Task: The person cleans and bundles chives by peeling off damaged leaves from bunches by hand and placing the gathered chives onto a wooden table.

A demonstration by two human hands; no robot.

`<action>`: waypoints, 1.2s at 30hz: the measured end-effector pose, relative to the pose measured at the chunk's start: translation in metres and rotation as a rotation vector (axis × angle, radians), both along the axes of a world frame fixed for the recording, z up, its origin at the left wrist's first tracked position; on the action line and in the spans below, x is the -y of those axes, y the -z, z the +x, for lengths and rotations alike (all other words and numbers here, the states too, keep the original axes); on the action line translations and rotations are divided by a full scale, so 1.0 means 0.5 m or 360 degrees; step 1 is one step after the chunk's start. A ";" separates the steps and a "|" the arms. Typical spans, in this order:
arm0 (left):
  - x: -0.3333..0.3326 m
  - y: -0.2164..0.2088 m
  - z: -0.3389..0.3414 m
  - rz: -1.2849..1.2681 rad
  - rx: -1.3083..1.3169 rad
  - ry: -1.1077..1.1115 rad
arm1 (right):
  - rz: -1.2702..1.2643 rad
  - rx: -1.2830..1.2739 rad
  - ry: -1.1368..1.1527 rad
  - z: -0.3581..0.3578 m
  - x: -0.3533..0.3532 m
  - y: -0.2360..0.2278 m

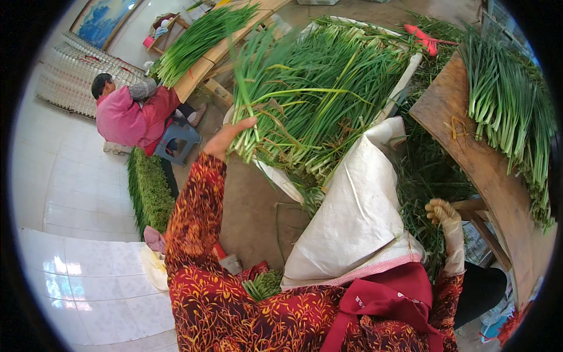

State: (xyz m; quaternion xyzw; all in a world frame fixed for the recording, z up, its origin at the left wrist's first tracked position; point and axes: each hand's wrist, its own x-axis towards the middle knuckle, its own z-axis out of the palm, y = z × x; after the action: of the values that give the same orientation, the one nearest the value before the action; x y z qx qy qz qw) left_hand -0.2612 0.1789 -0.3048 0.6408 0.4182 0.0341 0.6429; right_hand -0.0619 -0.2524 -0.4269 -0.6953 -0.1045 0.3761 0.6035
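My left hand [226,138] is closed round a small bunch of garlic chives [247,102]. Their leaves point up and away, slightly blurred at the tips. Beneath and beside it lies a big heap of loose garlic chives [328,88] in a pale-rimmed container [402,88], some leaves yellowed. A white woven sack [352,205] drapes from the heap's near edge to my lap. My right hand [444,212], in a thin pale glove, hangs at the right beside a pile of green trimmings [431,176]. Its fingers are curled, and what they hold, if anything, is hidden.
On the right, a wooden board [463,135] bears sorted chives [504,100]. Another person in pink [132,114] sits at far left beside a wooden bench [202,67] with a chive pile [199,44]. Stacked chives [149,190] stand on the floor; a red cloth [422,40] lies behind.
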 end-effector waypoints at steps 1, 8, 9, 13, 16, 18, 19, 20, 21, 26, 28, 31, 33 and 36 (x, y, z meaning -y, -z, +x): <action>0.021 0.010 -0.010 0.0001 0.0006 -0.0006 | 0.0103 0.0038 -0.0077 0.003 -0.027 -0.030; 0.136 0.009 -0.021 -0.0511 0.1075 -0.0581 | 0.0354 0.0263 -0.0852 -0.035 -0.217 -0.252; 0.138 0.008 -0.019 -0.0886 0.1338 -0.0559 | 0.0359 0.0296 -0.0928 -0.036 -0.236 -0.259; 0.178 -0.002 0.005 -0.1300 0.1792 -0.0319 | 0.0262 0.0511 -0.1161 -0.019 -0.318 -0.280; 0.239 -0.006 0.078 -0.1227 0.1908 -0.0119 | 0.0234 0.0236 -0.1148 0.022 -0.391 -0.248; 0.298 -0.009 0.129 -0.0860 0.1767 -0.0192 | 0.0271 0.0040 -0.1072 0.061 -0.396 -0.247; 0.317 0.000 0.147 -0.0874 0.1702 -0.0139 | 0.0268 0.0101 -0.1015 0.064 -0.381 -0.267; 0.342 0.002 0.163 -0.0890 0.1636 -0.0075 | 0.0263 0.0165 -0.0950 0.059 -0.354 -0.300; 0.370 -0.008 0.177 -0.1037 0.1658 -0.0021 | 0.0255 0.0222 -0.0898 0.049 -0.331 -0.332; 0.498 0.047 0.206 -0.1751 0.1399 0.0496 | 0.0229 0.0169 -0.0623 0.038 -0.182 -0.338; 0.525 0.134 0.200 -0.1782 0.1131 0.0350 | 0.0248 0.0013 -0.0552 0.025 -0.150 -0.272; 0.563 0.198 0.178 -0.1853 0.0902 0.0331 | 0.0342 -0.0276 -0.0360 0.003 -0.084 -0.167; 0.563 0.205 0.172 -0.1735 0.0814 0.0395 | 0.0368 -0.0496 -0.0246 -0.009 -0.067 -0.164; 0.558 0.211 0.167 -0.1550 0.0761 0.0502 | 0.0192 -0.0585 -0.0242 0.008 -0.052 -0.119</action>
State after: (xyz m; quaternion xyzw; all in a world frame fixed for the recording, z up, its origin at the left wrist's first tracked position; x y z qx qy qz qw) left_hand -0.1778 -0.1002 -0.4102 0.2993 0.1273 -0.1151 0.9386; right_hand -0.0581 -0.2265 -0.3672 -0.5677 -0.0673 0.5342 0.6228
